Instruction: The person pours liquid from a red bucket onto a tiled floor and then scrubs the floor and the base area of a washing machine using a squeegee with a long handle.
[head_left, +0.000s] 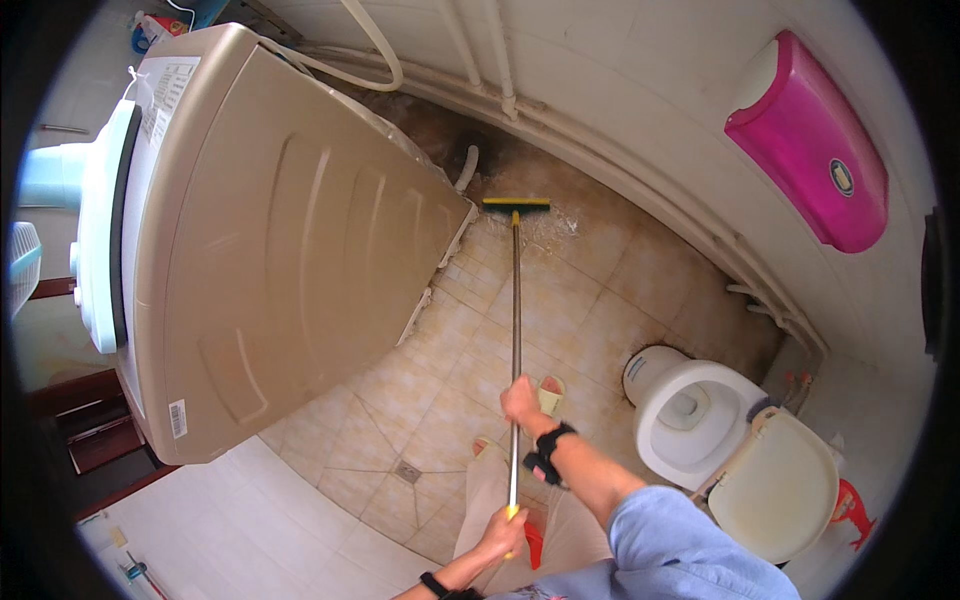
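My right hand (520, 400) grips the middle of the metal pole (516, 300) of a floor brush. Lower down, my left hand (501, 534) is closed around the pole's upper end, by a yellow grip part. The yellow and dark green brush head (516, 204) rests on the tiled floor near the wall. Whitish, foamy-looking wet patches (559, 225) lie around the head. Close to its left are the corner of a beige washing machine (300, 247) and a grey drain hose (467, 169). A red object (533, 545), partly hidden, shows beside my left hand.
A white toilet (701, 424) with its lid raised stands at the right, with a red bottle (853, 511) behind it. Pipes (637, 176) run along the wall's base. A pink dispenser (817, 150) hangs above. A floor drain (407, 471) lies left of my slippered feet.
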